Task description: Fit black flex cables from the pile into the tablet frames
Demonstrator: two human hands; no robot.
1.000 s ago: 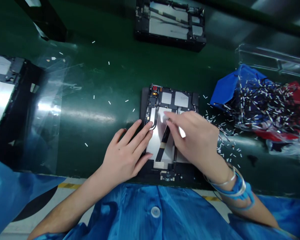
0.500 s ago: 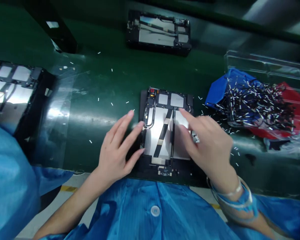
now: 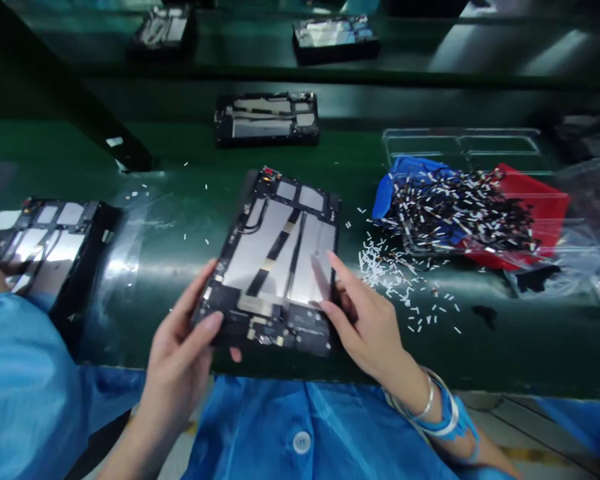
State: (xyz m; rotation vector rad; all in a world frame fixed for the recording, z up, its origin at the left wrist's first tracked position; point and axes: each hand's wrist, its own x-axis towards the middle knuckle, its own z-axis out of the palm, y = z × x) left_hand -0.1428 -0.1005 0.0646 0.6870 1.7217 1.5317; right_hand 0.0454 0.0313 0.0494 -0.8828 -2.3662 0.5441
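An opened tablet body [image 3: 275,260], black-framed with a silver plate and dark ribbon cables, is lifted at its near end above the green belt [image 3: 180,220]. My left hand [image 3: 180,357] grips its near left corner, thumb on top. My right hand [image 3: 365,320] holds the near right edge, with the index finger stretched along the silver plate.
A heap of small black-and-white cable parts [image 3: 460,207] lies on blue and red trays to the right, with white bits [image 3: 395,273] scattered beside. More open tablets lie at the left [image 3: 45,233] and farther along the belt [image 3: 267,119]. A blue-sleeved person [image 3: 10,373] is at my left.
Both hands went from resting and pressing on the flat tablet to gripping its near edge; the tablet is now raised and turned slightly. The view has tipped up, showing more of the belt.
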